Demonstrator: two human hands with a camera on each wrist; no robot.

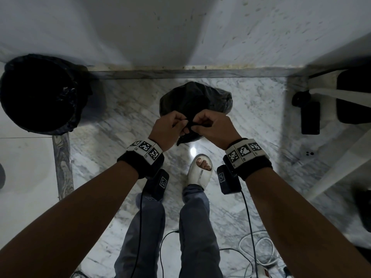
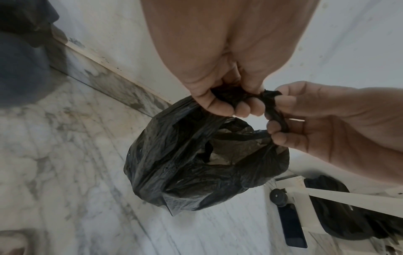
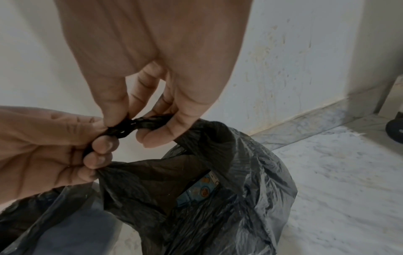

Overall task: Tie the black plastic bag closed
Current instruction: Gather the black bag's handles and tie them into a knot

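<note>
Both hands pinch the bag's twisted ears: left hand, right hand. Bag hangs above the floor, likely keeping the ears taut for knotting.

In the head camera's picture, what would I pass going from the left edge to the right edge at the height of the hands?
Round bin lined with black plastic → left hand → twisted black plastic bag → right hand → black rectangular device on the marble floor.

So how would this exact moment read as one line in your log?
step: tying knot | left hand: pinches twisted handle | right hand: pinches other handle | black plastic bag: hangs above marble floor, mouth still gaping
</note>
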